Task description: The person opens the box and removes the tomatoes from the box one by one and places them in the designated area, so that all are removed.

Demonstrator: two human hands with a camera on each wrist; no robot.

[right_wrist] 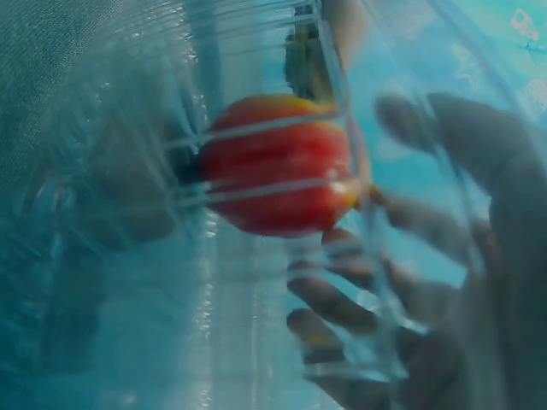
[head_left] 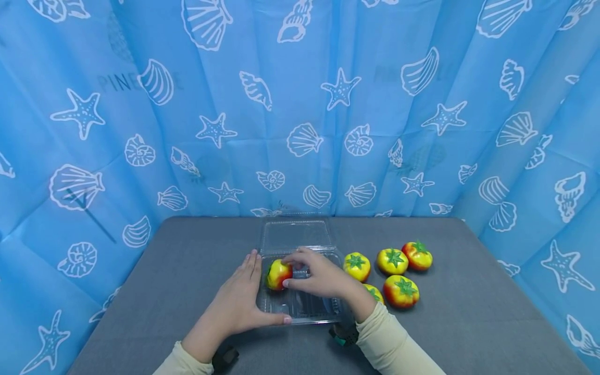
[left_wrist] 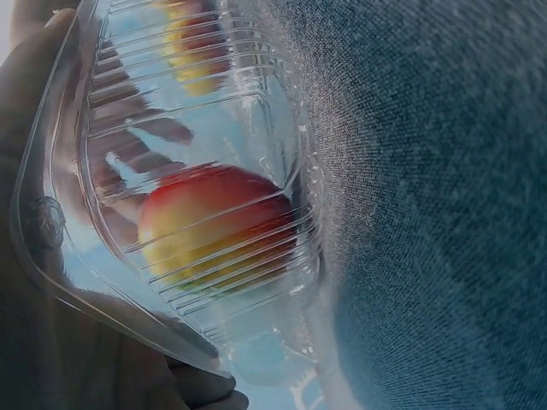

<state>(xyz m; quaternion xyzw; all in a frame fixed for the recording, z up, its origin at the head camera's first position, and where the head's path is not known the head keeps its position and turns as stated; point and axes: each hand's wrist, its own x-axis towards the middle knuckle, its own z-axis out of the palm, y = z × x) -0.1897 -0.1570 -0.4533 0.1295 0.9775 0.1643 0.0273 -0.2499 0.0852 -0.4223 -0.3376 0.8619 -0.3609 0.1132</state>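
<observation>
A clear plastic clamshell box (head_left: 311, 312) lies with its lid (head_left: 296, 234) folded back. Inside its left part sits a yellow-and-red tomato (head_left: 277, 276), seen through the ribbed wall in the left wrist view. My left hand (head_left: 238, 302) rests along the box's left side, fingers straight and thumb stretched along the front rim. My right hand (head_left: 319, 273) reaches over the box from the right. Its index finger and thumb are at the tomato's right edge; in the right wrist view the fingers (right_wrist: 423, 222) are spread loosely beside the tomato's upper side.
Several more tomatoes with green leafy tops, among them a front one (head_left: 401, 291) and a back one (head_left: 417, 255), stand right of the box. One is partly hidden by the right wrist. A blue shell-patterned curtain (head_left: 300, 104) hangs behind the grey table (head_left: 187, 271).
</observation>
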